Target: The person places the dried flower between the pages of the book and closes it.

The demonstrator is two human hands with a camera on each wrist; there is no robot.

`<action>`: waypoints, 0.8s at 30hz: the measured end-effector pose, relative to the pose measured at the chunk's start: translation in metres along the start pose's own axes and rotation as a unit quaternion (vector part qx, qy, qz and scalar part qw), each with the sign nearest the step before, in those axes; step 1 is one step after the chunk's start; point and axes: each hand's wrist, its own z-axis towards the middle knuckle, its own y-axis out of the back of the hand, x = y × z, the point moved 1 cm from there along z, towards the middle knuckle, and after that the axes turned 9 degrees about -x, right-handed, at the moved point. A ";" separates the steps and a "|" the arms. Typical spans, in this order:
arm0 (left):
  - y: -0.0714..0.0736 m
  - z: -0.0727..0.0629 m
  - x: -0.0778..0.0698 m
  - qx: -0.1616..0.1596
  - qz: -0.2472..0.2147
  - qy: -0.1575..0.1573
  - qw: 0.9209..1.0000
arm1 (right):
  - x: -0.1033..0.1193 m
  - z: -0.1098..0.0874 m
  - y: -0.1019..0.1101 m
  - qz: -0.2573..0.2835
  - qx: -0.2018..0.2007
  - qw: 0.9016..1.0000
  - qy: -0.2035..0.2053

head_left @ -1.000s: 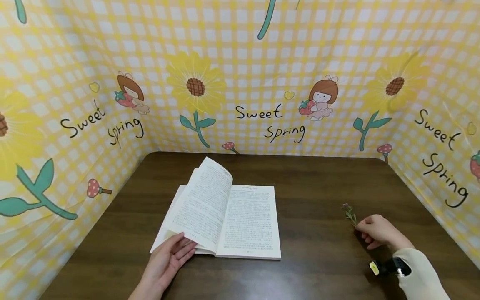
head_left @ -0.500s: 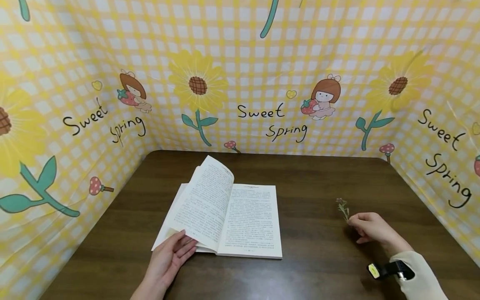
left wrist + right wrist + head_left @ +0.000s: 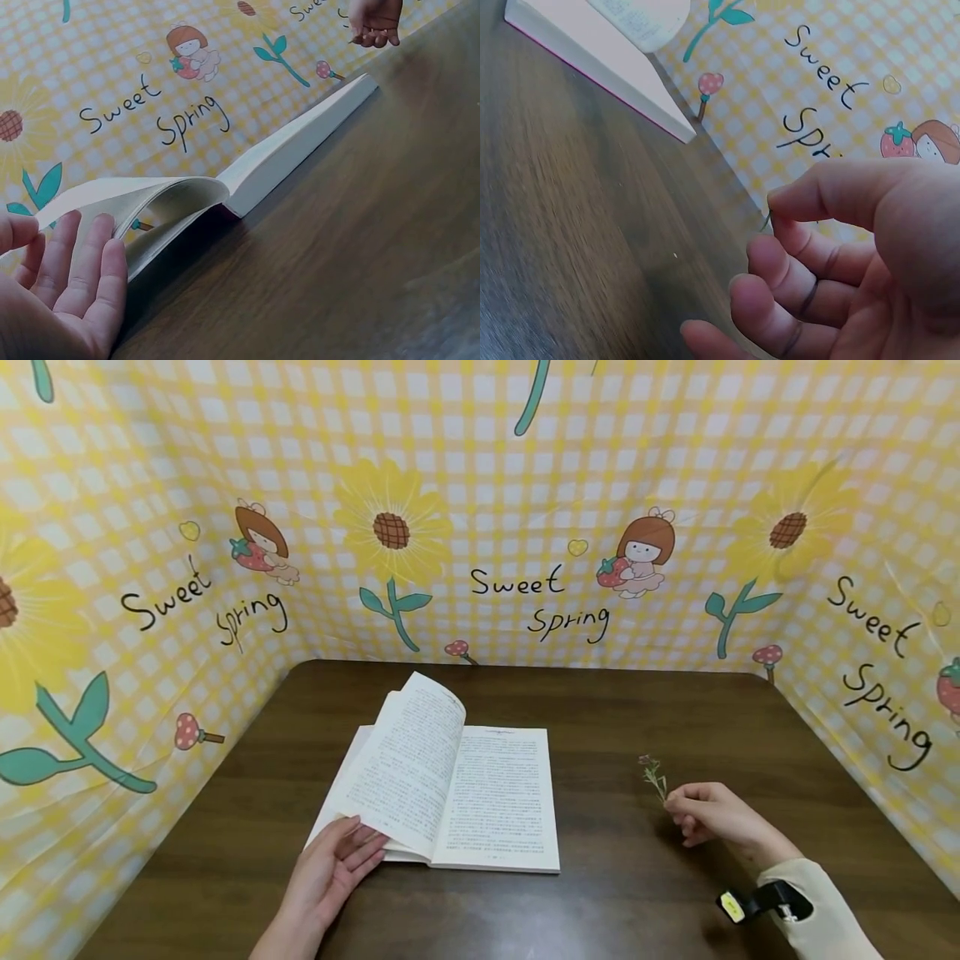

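An open book lies on the table, its left-hand pages raised in a curve. At their lower corner my left hand pinches them between thumb and fingers; the left wrist view shows the lifted pages arching above the ones beneath. To the right of the book, my right hand pinches a small flower sprig by its stem, just above the table. Only a bit of the stem shows at the fingertips in the right wrist view.
The dark wooden table is bordered by a yellow checked cloth at the back and both sides. A black strap with a yellow-faced device sits at my right wrist, below a light sleeve.
My right hand has moved left toward the book, carrying the flower sprig. My left hand stays at the page corner, and the pages keep nearly the same curve.
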 end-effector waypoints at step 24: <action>0.022 0.046 -0.070 0.125 0.236 0.055 0.962 | 0.003 0.001 -0.013 0.013 0.040 0.999 0.025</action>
